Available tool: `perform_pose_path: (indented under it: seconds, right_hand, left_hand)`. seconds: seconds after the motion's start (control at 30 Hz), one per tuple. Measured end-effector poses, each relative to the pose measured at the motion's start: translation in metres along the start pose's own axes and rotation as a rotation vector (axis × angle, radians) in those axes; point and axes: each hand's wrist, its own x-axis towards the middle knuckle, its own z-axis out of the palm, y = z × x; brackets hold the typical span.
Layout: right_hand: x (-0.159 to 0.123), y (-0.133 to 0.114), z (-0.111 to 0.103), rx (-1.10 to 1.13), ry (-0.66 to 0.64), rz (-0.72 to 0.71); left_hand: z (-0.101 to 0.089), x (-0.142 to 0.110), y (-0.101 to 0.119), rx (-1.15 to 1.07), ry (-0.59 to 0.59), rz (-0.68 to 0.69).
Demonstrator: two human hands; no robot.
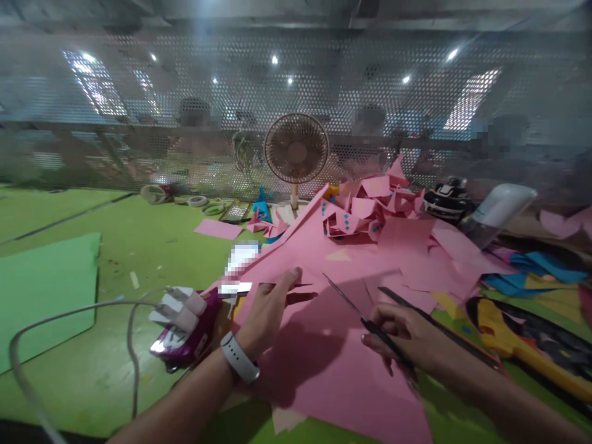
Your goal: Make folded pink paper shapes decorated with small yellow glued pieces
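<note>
A large pink paper sheet [309,370] lies in front of me on the green table. My left hand [271,308], with a white wristband [239,357], rests over its left side, thumb and fingers apart. In my right hand [398,333] is a pair of black-handled scissors [345,298], their thin metal tip angled up and left above the pink paper; my fingers partly hide the handle. A long, dark, straight-edged strip [416,311] runs under or beside my right hand; its kind is unclear. Behind the sheet, folded pink paper pieces [365,203] are heaped.
A purple device [185,351] with white plugs [178,308] and a grey cable sits left. Green card [46,290] lies far left. A fan [296,148] stands before a perforated screen. Tape rolls [155,194], a clear bottle [502,209] and a yellow-handled tool [531,351] are around.
</note>
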Motion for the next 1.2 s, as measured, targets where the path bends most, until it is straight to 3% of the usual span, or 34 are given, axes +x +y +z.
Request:
perform_pose_path:
  seconds: [0.27,0.67,1.2]
  right_hand:
    - [-0.001,0.001,0.007,0.146,-0.114,0.038]
    - [-0.001,0.010,0.005,0.233,-0.232,-0.083]
    - [-0.001,0.007,0.011,0.156,-0.132,-0.058]
  left_hand:
    - [0.004,-0.007,0.002,0.089,-0.101,-0.072]
    - [0.005,-0.009,0.006,0.076,-0.130,-0.055]
    - [0.008,-0.010,0.006,0.099,-0.103,-0.049]
